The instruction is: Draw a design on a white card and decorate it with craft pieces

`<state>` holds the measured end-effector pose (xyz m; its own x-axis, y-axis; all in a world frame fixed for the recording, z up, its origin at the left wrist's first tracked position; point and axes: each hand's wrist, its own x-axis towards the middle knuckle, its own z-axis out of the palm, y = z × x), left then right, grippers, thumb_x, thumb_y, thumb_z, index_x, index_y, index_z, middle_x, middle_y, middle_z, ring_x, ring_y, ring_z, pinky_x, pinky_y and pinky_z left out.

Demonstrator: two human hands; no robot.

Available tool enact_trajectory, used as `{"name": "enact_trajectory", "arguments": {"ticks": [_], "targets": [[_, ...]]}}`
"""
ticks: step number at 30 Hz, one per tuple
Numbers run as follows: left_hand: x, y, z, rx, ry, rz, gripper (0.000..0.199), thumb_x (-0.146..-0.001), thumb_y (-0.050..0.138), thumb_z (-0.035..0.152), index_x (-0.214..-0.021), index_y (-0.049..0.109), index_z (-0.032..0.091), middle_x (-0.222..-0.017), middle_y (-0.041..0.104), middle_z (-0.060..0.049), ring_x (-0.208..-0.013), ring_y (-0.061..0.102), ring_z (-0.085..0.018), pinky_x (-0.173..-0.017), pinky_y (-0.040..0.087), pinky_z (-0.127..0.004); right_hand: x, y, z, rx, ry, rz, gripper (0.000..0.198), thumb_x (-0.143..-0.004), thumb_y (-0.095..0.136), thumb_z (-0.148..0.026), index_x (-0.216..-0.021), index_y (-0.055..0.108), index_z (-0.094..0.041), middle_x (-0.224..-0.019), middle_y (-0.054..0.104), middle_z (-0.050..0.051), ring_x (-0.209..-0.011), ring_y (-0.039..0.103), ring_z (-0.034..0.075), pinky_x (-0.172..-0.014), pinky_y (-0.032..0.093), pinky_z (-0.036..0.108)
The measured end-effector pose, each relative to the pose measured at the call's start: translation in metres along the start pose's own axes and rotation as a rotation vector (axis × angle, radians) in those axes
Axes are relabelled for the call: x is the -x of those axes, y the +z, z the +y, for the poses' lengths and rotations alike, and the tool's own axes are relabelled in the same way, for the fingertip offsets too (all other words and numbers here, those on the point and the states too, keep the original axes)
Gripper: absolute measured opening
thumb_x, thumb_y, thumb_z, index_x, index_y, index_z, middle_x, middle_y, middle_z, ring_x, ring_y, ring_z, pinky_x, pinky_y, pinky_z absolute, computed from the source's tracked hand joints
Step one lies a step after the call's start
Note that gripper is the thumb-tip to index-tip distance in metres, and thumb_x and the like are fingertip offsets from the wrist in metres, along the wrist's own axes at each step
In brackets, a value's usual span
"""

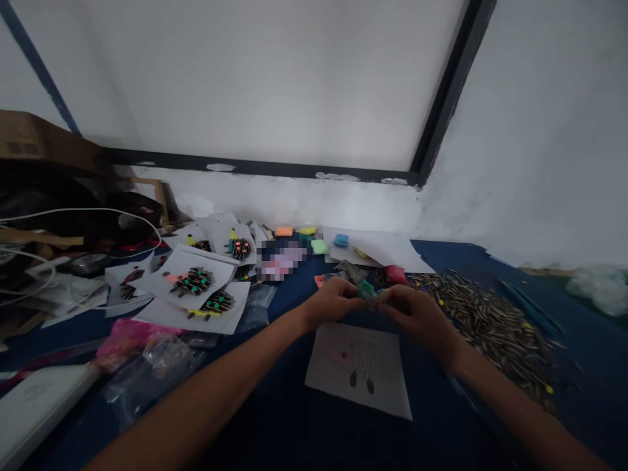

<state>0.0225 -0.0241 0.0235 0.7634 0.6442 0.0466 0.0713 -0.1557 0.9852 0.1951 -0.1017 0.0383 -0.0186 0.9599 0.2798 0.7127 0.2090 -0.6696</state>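
Note:
My left hand [334,302] and my right hand [420,319] are both closed, pinching a small crinkled plastic bag [367,290] with something green in it. The bag is held above the far edge of a white sheet [356,392]. On that sheet is a faint hedgehog drawing, with a pinkish patch at the face and two dark seeds placed as feet. Just beyond my fingers lies a red packet [396,275]. To the right of my right hand spreads a large heap of striped sunflower seeds [483,320].
Finished seed hedgehogs on paper [193,281] are stacked at the left. Coloured clay blocks, including a blue one [341,240], lie along the wall. A pink bag [130,337], clear plastic bags [161,360] and a white box [44,405] are at the near left.

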Motion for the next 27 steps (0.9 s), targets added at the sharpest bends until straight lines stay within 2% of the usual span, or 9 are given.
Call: {"name": "enact_trajectory", "arguments": {"ticks": [4,8,11,15,20,24,27], "targets": [[0.000,0.000,0.002,0.004,-0.032,-0.032,0.044,-0.063,0.071,0.048,-0.053,0.048,0.013,-0.052,0.032,0.006,-0.052,0.023,-0.006,-0.049,0.014,-0.024,-0.001,-0.003,0.001,-0.121,0.037,-0.060,0.016,-0.073,0.061,-0.033,-0.068,0.066,-0.018,-0.064,0.065,0.003,-0.060,0.058,0.016,-0.055,0.043,0.027],[0.003,-0.001,0.008,0.037,-0.113,-0.045,0.032,-0.069,0.067,0.038,-0.056,0.050,0.014,-0.050,0.029,0.007,-0.047,0.020,-0.005,-0.047,0.011,-0.025,-0.001,0.000,0.004,-0.258,0.077,-0.062,0.020,-0.070,0.065,-0.036,-0.080,0.073,-0.019,-0.080,0.072,0.006,-0.075,0.065,0.022,-0.067,0.051,0.033],[0.005,-0.002,0.012,0.074,-0.151,-0.033,0.022,-0.071,0.064,0.030,-0.059,0.053,0.014,-0.049,0.030,0.007,-0.045,0.020,-0.005,-0.047,0.011,-0.026,-0.001,0.000,0.005,-0.267,0.065,-0.047,0.024,-0.071,0.064,-0.038,-0.084,0.075,-0.020,-0.083,0.073,0.006,-0.078,0.065,0.022,-0.069,0.052,0.033],[0.005,-0.002,0.013,0.067,-0.127,-0.009,0.015,-0.071,0.062,0.023,-0.061,0.057,0.013,-0.048,0.032,0.007,-0.045,0.021,-0.005,-0.047,0.012,-0.025,-0.003,-0.003,0.001,-0.229,0.022,-0.063,0.023,-0.074,0.061,-0.037,-0.080,0.074,-0.019,-0.079,0.071,0.005,-0.074,0.065,0.020,-0.065,0.051,0.031],[0.004,0.001,0.013,0.083,-0.106,-0.053,0.021,-0.067,0.067,0.026,-0.056,0.056,0.013,-0.049,0.034,0.007,-0.047,0.022,-0.005,-0.047,0.013,-0.024,-0.003,-0.001,0.003,-0.182,-0.001,-0.005,0.017,-0.073,0.059,-0.034,-0.069,0.068,-0.020,-0.073,0.069,0.005,-0.072,0.062,0.019,-0.063,0.049,0.030],[0.004,-0.001,0.010,0.037,-0.078,-0.058,0.021,-0.069,0.065,0.028,-0.057,0.056,0.013,-0.050,0.034,0.006,-0.049,0.022,-0.005,-0.047,0.012,-0.025,-0.004,0.000,0.006,-0.256,0.100,-0.088,0.024,-0.074,0.059,-0.041,-0.069,0.068,-0.019,-0.063,0.064,0.002,-0.053,0.053,0.014,-0.047,0.042,0.025],[0.003,-0.003,0.007,-0.014,-0.059,-0.058,0.021,-0.070,0.063,0.028,-0.057,0.058,0.012,-0.050,0.034,0.005,-0.049,0.023,-0.006,-0.047,0.013,-0.025,-0.004,0.001,0.005,-0.344,0.181,-0.101,0.026,-0.069,0.063,-0.044,-0.068,0.067,-0.018,-0.061,0.062,0.001,-0.046,0.045,0.010,-0.043,0.035,0.023]]}}
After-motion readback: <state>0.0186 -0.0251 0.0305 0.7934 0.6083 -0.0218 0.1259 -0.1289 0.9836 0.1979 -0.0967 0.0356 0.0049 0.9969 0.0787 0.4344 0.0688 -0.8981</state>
